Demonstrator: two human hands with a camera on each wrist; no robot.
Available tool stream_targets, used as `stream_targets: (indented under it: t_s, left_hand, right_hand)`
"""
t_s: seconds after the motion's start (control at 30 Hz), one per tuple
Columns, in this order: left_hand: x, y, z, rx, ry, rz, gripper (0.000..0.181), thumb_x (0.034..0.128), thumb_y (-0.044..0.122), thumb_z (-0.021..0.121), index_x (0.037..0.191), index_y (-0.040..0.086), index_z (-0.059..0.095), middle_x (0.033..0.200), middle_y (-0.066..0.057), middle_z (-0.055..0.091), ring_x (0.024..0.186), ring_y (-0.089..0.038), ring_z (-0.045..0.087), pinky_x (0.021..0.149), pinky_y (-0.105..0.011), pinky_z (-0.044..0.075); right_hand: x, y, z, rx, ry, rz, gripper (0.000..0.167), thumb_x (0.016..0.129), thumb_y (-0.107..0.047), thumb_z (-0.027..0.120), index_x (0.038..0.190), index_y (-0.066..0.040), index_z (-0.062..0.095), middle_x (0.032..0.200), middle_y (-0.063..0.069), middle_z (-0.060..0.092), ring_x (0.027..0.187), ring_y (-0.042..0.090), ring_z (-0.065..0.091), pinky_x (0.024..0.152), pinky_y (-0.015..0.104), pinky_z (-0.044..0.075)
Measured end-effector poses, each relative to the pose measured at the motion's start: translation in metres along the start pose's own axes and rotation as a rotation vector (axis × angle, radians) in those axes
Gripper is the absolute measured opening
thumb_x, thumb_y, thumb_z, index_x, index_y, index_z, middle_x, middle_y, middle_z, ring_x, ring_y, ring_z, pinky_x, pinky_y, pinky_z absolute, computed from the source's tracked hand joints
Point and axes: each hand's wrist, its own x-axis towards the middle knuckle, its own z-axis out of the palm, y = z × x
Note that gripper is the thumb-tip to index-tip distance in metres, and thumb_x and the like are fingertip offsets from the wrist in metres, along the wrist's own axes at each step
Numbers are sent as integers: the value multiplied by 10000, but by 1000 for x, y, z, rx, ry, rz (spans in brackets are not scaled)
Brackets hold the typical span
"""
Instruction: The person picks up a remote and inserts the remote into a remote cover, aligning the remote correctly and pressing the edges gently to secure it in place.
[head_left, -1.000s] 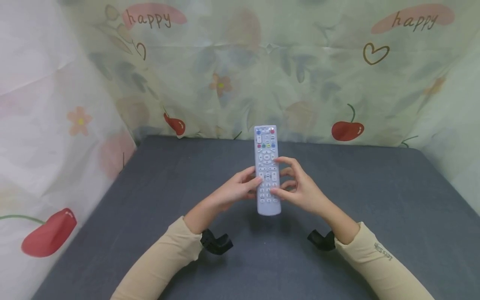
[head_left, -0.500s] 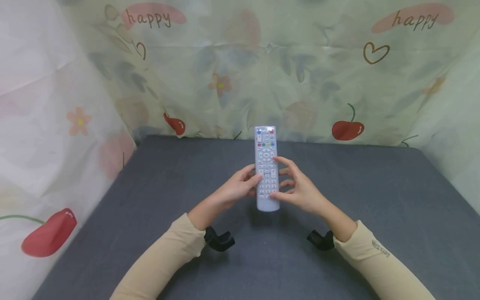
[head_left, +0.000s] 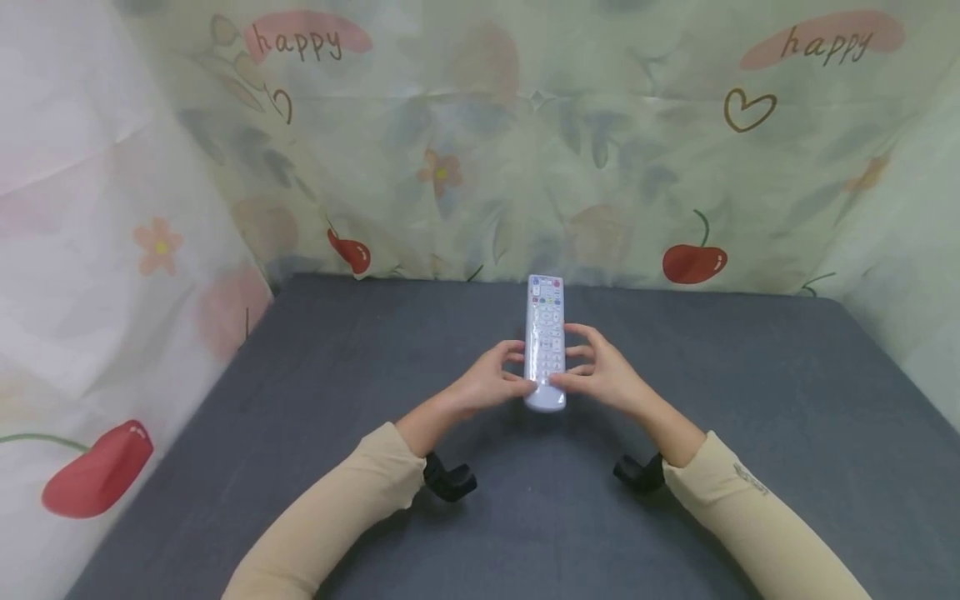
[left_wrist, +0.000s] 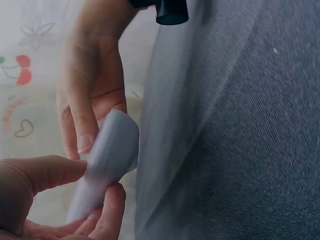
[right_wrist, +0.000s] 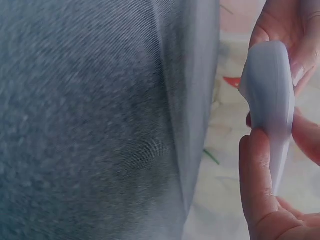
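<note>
A white remote control is held up above the dark table, its button side toward the head camera and its top end pointing away. My left hand grips its left edge, thumb on the front near the lower end and fingers reaching toward the back. On the opposite edge, my right hand holds it with the thumb over the lower buttons and the fingers along the side. The left wrist view shows the smooth casing of the remote control between both hands; its buttons are hidden there and in the right wrist view.
Dark grey cloth covers the table. Behind it hangs a patterned curtain with cherries, flowers and lettering; another stretch of curtain stands along the left side. Black wrist devices sit below both wrists.
The remote control has shifted slightly right, and it looks shorter, as if tilted back. My left thumb has moved from its middle to near its lower end. Both hands still hold it.
</note>
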Motion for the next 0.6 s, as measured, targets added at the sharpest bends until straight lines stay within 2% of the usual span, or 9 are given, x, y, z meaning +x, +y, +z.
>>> stream_targets:
  t_s: [0.13,0.33,0.43,0.6]
  left_hand:
    - [6,-5,2,53,-6,-19,640,858,68,632,1420,9,331,1248,-203,520,1081,-308,615,847,-326,506]
    - [11,-9,4,90,1,-43,636,829,64,650,1398,-10,374,1195,-194,556,917,-190,589,711,-220,465]
    - [13,-11,5,100,6,-51,638,815,59,653,1388,-20,384,1202,-196,556,897,-174,570,714,-215,459]
    - [14,-13,5,149,3,-62,632,812,67,663,1378,-23,398,1220,-193,561,987,-229,570,788,-257,464]
  right_hand:
    - [5,7,-1,10,-7,61,824,847,-178,692,1461,-18,166,1344,289,461,1059,313,634,831,384,546]
    - [12,14,0,-9,-31,100,786,854,-172,683,1446,8,200,1328,296,473,1038,286,640,809,361,555]
    - [15,16,0,-18,-42,99,762,861,-166,673,1438,24,212,1324,304,474,1054,296,633,801,359,555]
    - [18,19,1,-40,-66,98,738,871,-146,657,1423,62,214,1299,324,488,1027,280,643,784,343,556]
